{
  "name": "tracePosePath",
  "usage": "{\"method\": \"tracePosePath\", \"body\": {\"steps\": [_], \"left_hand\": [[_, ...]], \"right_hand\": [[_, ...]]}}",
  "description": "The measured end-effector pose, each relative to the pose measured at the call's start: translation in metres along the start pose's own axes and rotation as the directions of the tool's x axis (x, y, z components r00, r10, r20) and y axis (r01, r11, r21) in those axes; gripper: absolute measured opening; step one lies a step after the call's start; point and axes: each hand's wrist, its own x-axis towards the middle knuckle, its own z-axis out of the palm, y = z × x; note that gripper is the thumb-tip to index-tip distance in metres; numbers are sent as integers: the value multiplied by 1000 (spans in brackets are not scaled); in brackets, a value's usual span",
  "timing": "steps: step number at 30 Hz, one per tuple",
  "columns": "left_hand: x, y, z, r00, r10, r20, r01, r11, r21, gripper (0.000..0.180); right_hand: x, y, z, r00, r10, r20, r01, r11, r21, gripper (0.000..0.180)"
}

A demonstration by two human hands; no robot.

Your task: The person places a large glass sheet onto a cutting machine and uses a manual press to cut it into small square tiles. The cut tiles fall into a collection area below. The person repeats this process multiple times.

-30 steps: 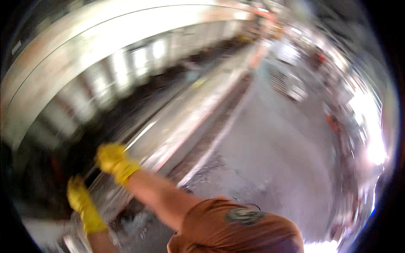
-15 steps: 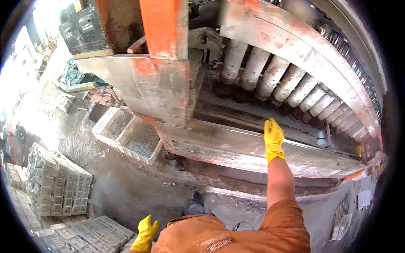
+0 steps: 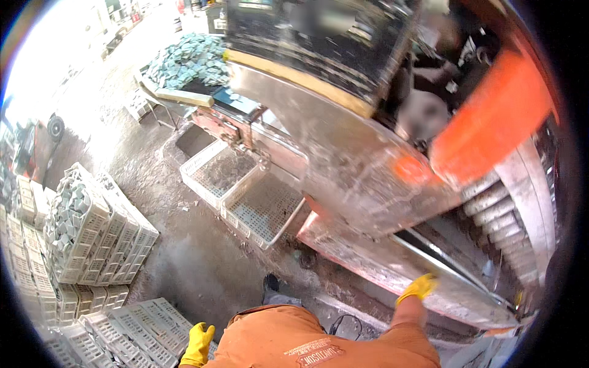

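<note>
My right hand, in a yellow rubber glove, is held out at the right beside the long metal side rail of a large machine. Motion blurs its fingers, and I cannot tell whether it touches the rail; no object shows in it. Low at my left side hangs my left hand, gloved in yellow as well, with the thumb apart from the fingers and nothing held. Beyond the rail, a row of pale cylinders sits inside the machine, partly hidden by a curved metal cover.
Two white plastic crates stand on the floor against the machine. Stacked crates filled with grey pieces rise at the left, with more crates lower down. A heap of greenish tiles lies farther back. An orange beam juts at the upper right.
The view has swung left, bringing the tile heap and crates further in. My right hand has come lower and nearer my body, away from the rail's top edge. My left hand stays low.
</note>
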Motion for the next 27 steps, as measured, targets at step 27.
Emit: {"method": "tracePosePath", "body": {"steps": [27], "left_hand": [[406,166,-390,885,347,-309,-442,836,-326,52]], "right_hand": [[-564,-485,429,426,-55,903,40,998,42,104]]}}
